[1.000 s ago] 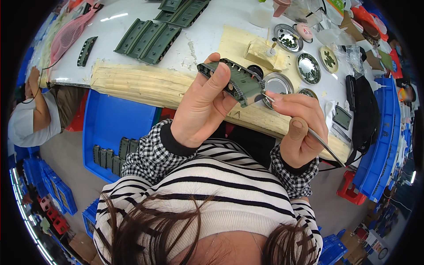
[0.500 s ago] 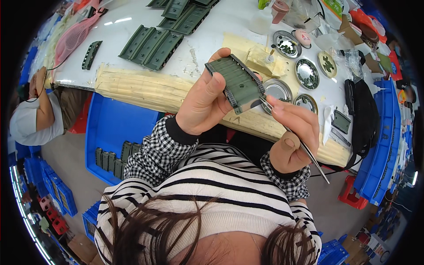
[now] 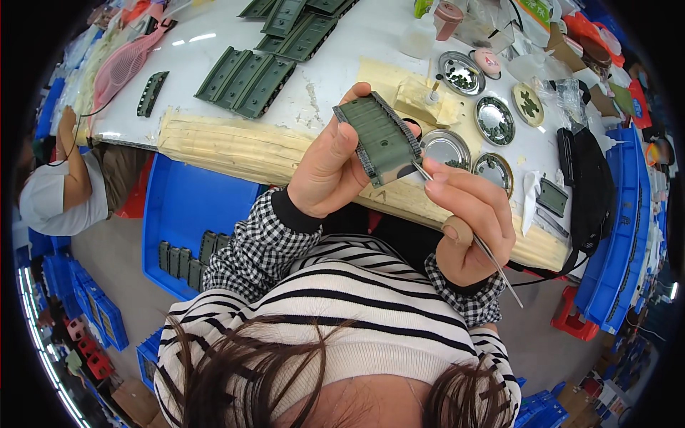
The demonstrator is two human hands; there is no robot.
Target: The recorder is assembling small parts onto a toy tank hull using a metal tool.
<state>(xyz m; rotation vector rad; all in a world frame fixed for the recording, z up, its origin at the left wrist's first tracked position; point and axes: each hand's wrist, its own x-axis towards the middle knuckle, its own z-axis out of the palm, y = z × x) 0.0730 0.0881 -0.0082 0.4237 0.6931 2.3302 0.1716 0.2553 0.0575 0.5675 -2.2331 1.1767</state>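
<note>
My left hand (image 3: 321,175) holds up a dark green plastic model tank hull part (image 3: 384,143), thumb on its near side and fingers behind it. Track-like strips run along two of its edges, and one small round hole shows in its flat face. In my right hand (image 3: 474,214) is a pair of metal tweezers (image 3: 504,277), pinched between thumb and fingers. Their tips meet the hull's lower right corner; whether a tiny piece sits between them is too small to tell. A tan covering seems to wrap my right thumb.
Several green hull parts (image 3: 246,82) lie at the back left of the table (image 3: 314,78). Small metal dishes (image 3: 494,120) with tiny green pieces stand at the right. A blue bin (image 3: 168,207) with more parts is at lower left. A co-worker (image 3: 68,185) sits far left.
My right hand and the tweezers have shifted slightly left and tilted a little. The hull in my left hand has moved slightly down and turned a little.
</note>
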